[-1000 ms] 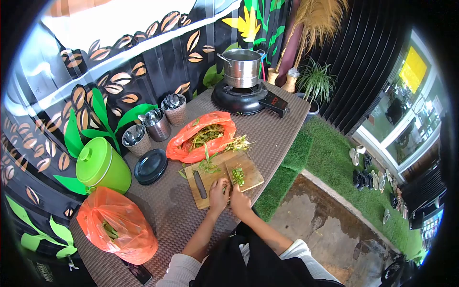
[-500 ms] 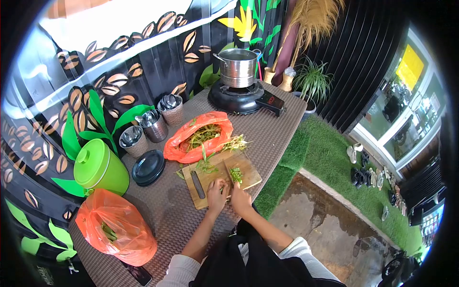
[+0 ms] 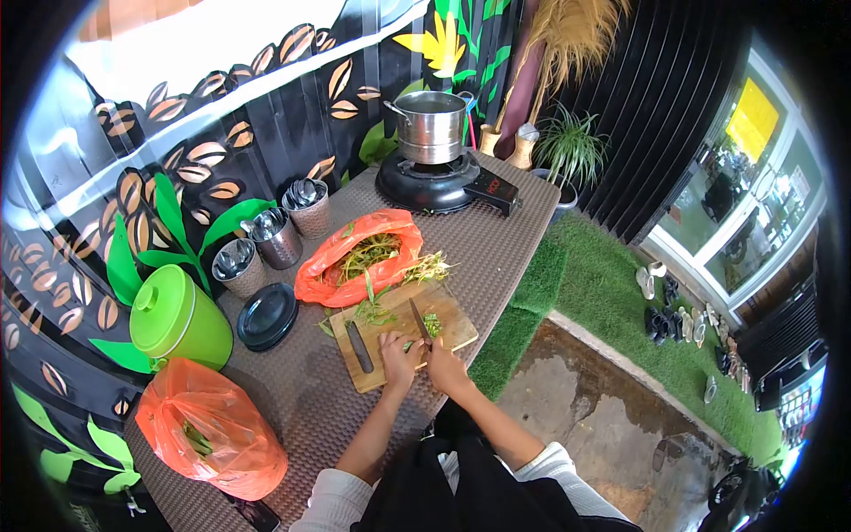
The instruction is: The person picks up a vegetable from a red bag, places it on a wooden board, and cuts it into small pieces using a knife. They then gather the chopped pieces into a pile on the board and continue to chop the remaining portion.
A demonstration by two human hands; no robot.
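On a wooden cutting board (image 3: 362, 379), my right hand (image 3: 446, 369) is closed around a knife (image 3: 418, 317), its blade pointing away from me. Beside the blade lies a small heap of chopped greens (image 3: 432, 325). My left hand (image 3: 401, 358) presses some green stems to the board, just left of the knife, its fingers bent together. Loose leafy sprigs (image 3: 372, 312) rest at the board's far left part. An open orange bag (image 3: 310, 285) of green stems stands right behind the board, with pale root ends sticking out on its right.
A steel pot (image 3: 432, 133) sits on a black portable stove (image 3: 425, 188) at the back. Left are cutlery cups (image 3: 281, 241), dark stacked plates (image 3: 268, 316), a green lidded bucket (image 3: 184, 319), a tied orange bag (image 3: 217, 434) and a phone (image 3: 257, 514). Shoes (image 3: 660, 326) lie on the grass mat.
The view has shifted slightly. The knife blade now shows more clearly, left of the chopped greens. Both hands stay close together on the board.
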